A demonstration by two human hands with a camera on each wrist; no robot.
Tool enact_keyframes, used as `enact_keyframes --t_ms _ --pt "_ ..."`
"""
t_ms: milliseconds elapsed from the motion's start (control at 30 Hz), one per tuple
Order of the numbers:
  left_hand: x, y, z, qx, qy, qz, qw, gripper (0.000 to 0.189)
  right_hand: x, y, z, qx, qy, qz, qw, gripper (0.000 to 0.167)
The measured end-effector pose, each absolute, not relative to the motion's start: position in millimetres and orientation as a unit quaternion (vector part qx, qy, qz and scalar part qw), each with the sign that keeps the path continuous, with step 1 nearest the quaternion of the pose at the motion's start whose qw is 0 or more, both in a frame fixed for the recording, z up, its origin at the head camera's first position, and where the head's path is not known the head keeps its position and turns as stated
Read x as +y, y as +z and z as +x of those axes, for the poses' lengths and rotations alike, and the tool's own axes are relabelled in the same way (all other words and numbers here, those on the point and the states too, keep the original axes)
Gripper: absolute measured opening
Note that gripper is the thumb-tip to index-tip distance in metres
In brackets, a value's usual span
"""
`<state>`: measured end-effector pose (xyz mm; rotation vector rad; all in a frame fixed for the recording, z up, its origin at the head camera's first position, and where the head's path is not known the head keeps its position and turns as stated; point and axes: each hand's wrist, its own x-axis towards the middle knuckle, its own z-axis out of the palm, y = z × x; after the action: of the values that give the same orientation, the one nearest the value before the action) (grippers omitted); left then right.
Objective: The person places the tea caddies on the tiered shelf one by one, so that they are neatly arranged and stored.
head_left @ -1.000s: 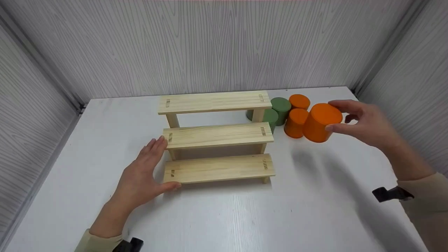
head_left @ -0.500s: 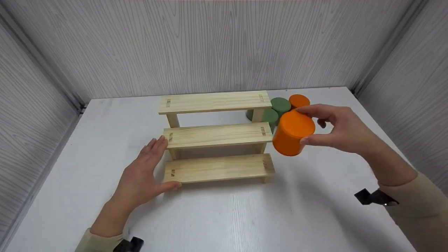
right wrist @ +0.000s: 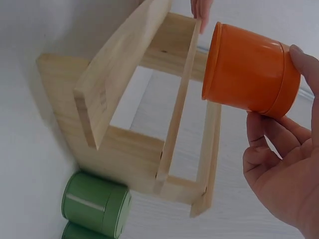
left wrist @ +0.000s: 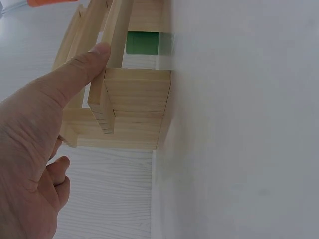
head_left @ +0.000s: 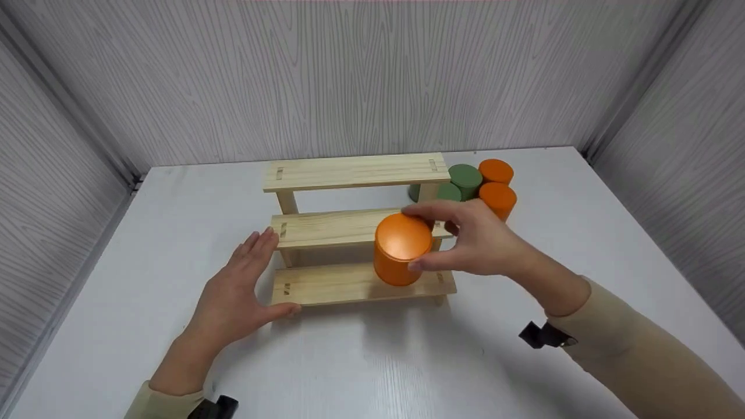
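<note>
An orange lidded canister (head_left: pixel 401 253) is upright in the head view, above the front part of a three-step wooden rack (head_left: pixel 349 171). My right hand (head_left: pixel 480 241) pinches it near the lid between thumb and fingers. In the right wrist view the canister (right wrist: pixel 246 67) stands apart from the shelves. My left hand (head_left: pixel 233 294) rests against the rack's left end, fingers straight by the middle shelf and thumb at the lowest shelf's front edge. The left wrist view has that thumb lying on a shelf edge (left wrist: pixel 97 92).
Two orange canisters (head_left: pixel 497 195) and several green canisters (head_left: pixel 464 176) stand at the rack's back right, some partly hidden behind it. White tabletop (head_left: pixel 349 372) extends in front. Grey wood-grain panels (head_left: pixel 361 75) enclose the back and sides.
My right hand has carried the orange canister leftward and a little toward me, from beside the other canisters to above the rack. The left hand has stayed in place.
</note>
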<state>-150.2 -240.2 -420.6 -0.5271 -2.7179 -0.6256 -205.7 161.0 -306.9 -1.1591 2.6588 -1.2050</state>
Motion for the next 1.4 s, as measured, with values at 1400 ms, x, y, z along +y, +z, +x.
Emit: enact_keyframes --t_ms 1400 --pt "-244 -419 -154 -0.952 -0.200 -0.189 0.136 0.126 32 -369 -204 0.831 -0.407 -0.379 0.017 0.072"
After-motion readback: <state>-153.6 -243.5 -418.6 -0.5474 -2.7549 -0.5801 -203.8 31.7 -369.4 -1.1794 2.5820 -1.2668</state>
